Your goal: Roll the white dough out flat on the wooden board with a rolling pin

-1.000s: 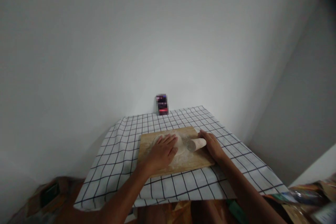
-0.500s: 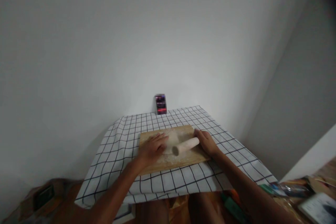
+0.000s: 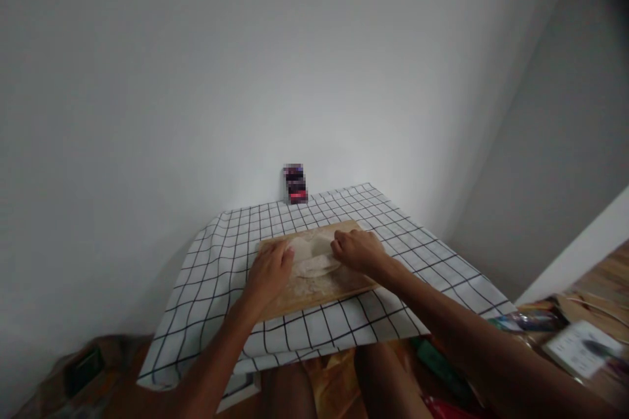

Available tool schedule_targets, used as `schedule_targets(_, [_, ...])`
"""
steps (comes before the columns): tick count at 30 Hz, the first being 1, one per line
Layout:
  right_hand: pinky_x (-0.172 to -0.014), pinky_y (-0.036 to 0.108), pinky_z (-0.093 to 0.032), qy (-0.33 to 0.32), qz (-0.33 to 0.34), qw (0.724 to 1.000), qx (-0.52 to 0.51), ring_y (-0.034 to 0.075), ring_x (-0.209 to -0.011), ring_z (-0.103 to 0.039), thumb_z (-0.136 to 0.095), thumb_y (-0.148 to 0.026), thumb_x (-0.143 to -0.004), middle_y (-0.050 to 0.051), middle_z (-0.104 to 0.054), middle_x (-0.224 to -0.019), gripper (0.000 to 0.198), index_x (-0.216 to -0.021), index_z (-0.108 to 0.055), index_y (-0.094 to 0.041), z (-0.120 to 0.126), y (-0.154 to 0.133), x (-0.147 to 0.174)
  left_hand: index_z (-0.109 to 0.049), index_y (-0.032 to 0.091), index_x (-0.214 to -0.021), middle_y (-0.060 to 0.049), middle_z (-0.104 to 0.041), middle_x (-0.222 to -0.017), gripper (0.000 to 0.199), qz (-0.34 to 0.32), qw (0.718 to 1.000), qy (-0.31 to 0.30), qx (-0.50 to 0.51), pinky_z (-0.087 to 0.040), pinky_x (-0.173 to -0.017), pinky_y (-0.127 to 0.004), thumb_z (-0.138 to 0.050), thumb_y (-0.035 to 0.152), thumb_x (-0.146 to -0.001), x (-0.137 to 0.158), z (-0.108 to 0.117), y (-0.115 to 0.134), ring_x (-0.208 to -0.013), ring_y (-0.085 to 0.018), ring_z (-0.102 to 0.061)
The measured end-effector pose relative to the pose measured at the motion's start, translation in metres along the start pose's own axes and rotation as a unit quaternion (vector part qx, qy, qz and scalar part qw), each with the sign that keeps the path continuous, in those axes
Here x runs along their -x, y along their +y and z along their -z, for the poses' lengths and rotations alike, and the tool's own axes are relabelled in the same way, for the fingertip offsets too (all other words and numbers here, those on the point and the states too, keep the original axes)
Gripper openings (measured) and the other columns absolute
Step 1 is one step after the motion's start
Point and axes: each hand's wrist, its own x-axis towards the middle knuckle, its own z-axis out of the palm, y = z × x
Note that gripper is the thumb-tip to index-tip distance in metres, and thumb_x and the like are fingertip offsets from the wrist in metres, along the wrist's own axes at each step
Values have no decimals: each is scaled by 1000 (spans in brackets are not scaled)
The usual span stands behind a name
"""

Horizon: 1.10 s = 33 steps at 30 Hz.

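Note:
A floured wooden board (image 3: 314, 294) lies in front of me, with pale flattened dough (image 3: 302, 249) on it. The rolling pin (image 3: 315, 266), pale and partly hidden, lies crosswise over the dough between my hands. My left hand (image 3: 271, 266) is curled over its left end, fingertips beside the dough's left edge. On the right end my right hand (image 3: 358, 250) is closed, knuckles up. Both palms hide the pin's ends.
A black-and-white checked cloth (image 3: 211, 288) covers the table. A dark pixelated upright object (image 3: 295, 184) leans on the wall at the back. Below right are a white box (image 3: 582, 348) and other clutter; a brown box (image 3: 83, 366) stands below left.
My right hand has moved left and inward with the rolling pin, which now lies across the dough. My left hand has gone from flat on the dough to the pin's left end.

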Motion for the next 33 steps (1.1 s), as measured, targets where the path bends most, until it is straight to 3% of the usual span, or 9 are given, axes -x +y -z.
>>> schedule_targets(3, [-86,41,-54,-7,41,999,-4,33,-107,-74,-39,-33,-107,16,-78,-113,37,-116,-72,-19,2,6,-7,-55,18,-156,-13,-50,-167,52,34,998,-14,-51,-27,-131,-60,-36,34,-110,-19,-4,-7,-161,-36,-35])
schedule_targets(5, [-92,41,-53,15,64,998,-13,32,-116,-70,-41,-33,-107,15,-75,-121,35,-117,-72,-20,-1,10,-15,-54,21,-157,-11,-48,-168,52,51,997,-33,-55,-27,-130,-63,-36,36,-110,-32,-4,-12,-161,-37,-33])
schedule_targets(9, [-103,44,-49,25,66,997,-38,31,-123,-66,-37,-33,-109,14,-71,-131,38,-124,-70,-21,-10,15,-33,-58,19,-153,-11,-56,-163,51,39,998,-39,-38,-32,-129,-58,-37,37,-110,-49,-5,-18,-157,-35,-43])
schedule_targets(13, [-106,46,-47,14,72,995,-63,31,-127,-63,-38,-30,-108,13,-70,-135,37,-126,-69,-20,-16,17,-39,-63,18,-145,-12,-66,-152,47,0,999,-15,-33,-39,-126,-50,-38,34,-109,-49,-6,-17,-146,-28,-56])
schedule_targets(21, [-117,45,-44,96,68,989,-84,27,-137,-61,-40,-25,-104,10,-69,-145,39,-131,-68,-20,-29,13,0,-63,24,-146,-8,-67,-150,45,-69,994,32,-76,-40,-124,-64,-40,30,-108,-22,-5,-10,-147,-34,-53])
schedule_targets(29, [-122,52,-43,140,40,986,-77,30,-150,-52,-41,-32,-106,12,-60,-158,46,-144,-65,-19,-40,-2,50,-65,13,-142,-14,-68,-146,47,-149,984,75,-69,-42,-125,-61,-34,29,-109,-2,-7,-12,-144,-32,-56])
schedule_targets(33, [-124,53,-41,139,41,986,-80,29,-151,-51,-38,-33,-109,9,-61,-158,46,-142,-66,-22,-40,-3,51,-61,13,-147,-14,-67,-149,50,-146,984,71,-72,-41,-126,-59,-32,31,-111,7,-5,-11,-145,-31,-54])
